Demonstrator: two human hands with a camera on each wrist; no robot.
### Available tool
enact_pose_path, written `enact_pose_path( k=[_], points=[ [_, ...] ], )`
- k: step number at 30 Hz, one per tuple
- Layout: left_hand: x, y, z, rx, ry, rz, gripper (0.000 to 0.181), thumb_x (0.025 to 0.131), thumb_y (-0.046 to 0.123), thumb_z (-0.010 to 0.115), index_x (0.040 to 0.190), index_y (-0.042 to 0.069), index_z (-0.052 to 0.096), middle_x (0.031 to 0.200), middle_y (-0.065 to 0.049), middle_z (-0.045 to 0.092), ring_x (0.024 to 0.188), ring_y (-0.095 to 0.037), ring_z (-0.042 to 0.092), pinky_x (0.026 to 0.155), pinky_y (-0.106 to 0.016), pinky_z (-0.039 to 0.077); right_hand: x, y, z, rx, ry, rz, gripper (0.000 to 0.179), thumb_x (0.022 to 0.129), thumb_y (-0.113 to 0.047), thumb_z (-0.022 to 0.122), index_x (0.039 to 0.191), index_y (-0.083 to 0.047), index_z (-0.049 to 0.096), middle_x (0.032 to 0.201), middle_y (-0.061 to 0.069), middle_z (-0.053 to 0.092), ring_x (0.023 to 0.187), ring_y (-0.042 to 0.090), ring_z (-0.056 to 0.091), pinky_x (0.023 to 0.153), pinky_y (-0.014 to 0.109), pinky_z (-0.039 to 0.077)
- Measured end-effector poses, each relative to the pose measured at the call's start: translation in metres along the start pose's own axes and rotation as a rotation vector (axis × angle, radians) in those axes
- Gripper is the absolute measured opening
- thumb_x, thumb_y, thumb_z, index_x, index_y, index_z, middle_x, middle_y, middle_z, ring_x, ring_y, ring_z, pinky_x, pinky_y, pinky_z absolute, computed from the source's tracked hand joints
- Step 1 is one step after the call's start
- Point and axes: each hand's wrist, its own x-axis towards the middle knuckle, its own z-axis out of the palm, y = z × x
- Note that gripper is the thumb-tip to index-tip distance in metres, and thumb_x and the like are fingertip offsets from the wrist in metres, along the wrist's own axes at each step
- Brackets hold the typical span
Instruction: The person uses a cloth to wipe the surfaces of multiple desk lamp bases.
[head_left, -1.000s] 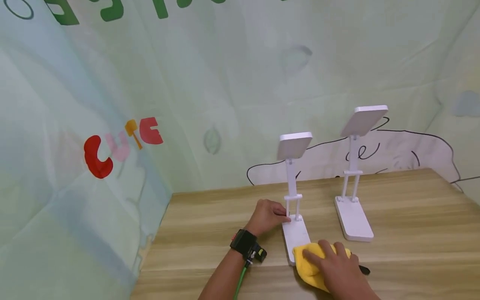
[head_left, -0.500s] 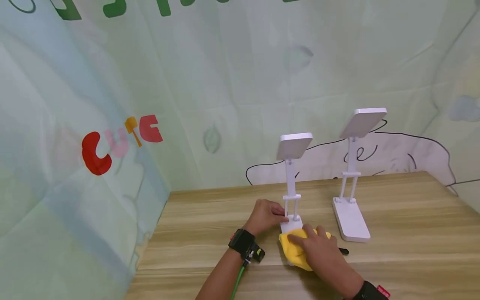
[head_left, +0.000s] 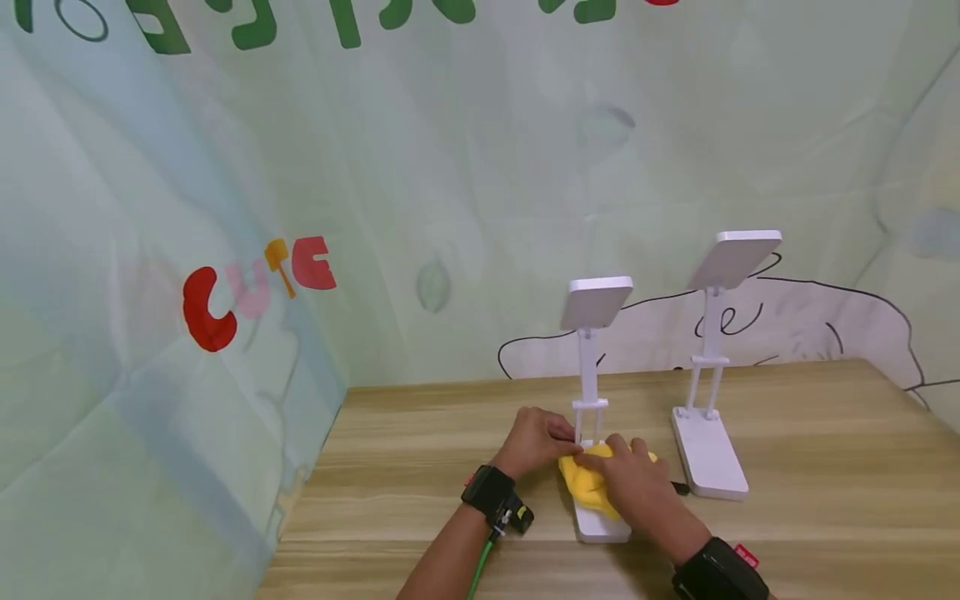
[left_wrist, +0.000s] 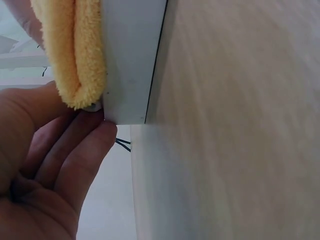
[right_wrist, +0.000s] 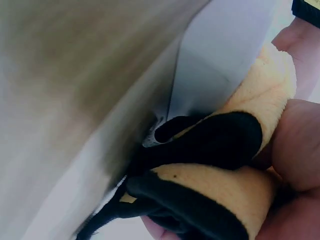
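Pale printed fabric (head_left: 480,167) is hanging behind a wood-grained surface (head_left: 405,467), where a left lamp (head_left: 588,367) and a right lamp (head_left: 711,337), both white, are standing upright and apart. A person's left hand (head_left: 534,443) is pinching the left lamp at the rear of its base (head_left: 602,527), beside the foot of the posts; its bent fingers (left_wrist: 75,165) are touching the base's corner, while cloth is hiding part of the thumb. The right hand (head_left: 639,483) is pressing a bunched yellow cloth (head_left: 588,490) onto the same base, its fingers curling over and gripping the folds, and a black strap (head_left: 680,488) is poking out to the right. Over the last second the cloth has been travelling from the front end of the base towards the posts; now it is lying close against them and leaving the front strip bare. This is suggesting a wiping stroke reaching the rear of the base, with the left hand apparently steadying the lamp. Beside it, the right lamp is standing untouched.
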Motion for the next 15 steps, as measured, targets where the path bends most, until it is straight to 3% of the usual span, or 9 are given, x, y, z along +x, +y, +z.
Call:
enact_pose_path(
  k=[10, 15],
  points=[
    [-0.004, 0.010, 0.002, 0.033, 0.024, -0.058, 0.013, 0.075, 0.014, 0.085, 0.086, 0.009, 0.078, 0.079, 0.001, 0.077, 0.068, 0.005, 0.068, 0.062, -0.014, 0.055, -0.023, 0.000, -0.002, 0.036, -0.032, 0.034, 0.048, 0.088, -0.002, 0.065, 0.119, -0.038, 0.069, 0.115, 0.014, 0.059, 0.088, 0.032, 0.053, 0.057, 0.052, 0.052],
    [-0.002, 0.007, 0.002, 0.025, 0.031, -0.035, 0.013, 0.075, 0.013, 0.085, 0.085, 0.009, 0.078, 0.080, -0.001, 0.077, 0.070, 0.003, 0.069, 0.062, -0.014, 0.055, -0.040, -0.004, -0.005, 0.023, -0.006, 0.032, 0.044, 0.086, -0.006, 0.068, 0.116, -0.038, 0.069, 0.114, 0.014, 0.059, 0.088, 0.032, 0.053, 0.054, 0.049, 0.050]
  ],
)
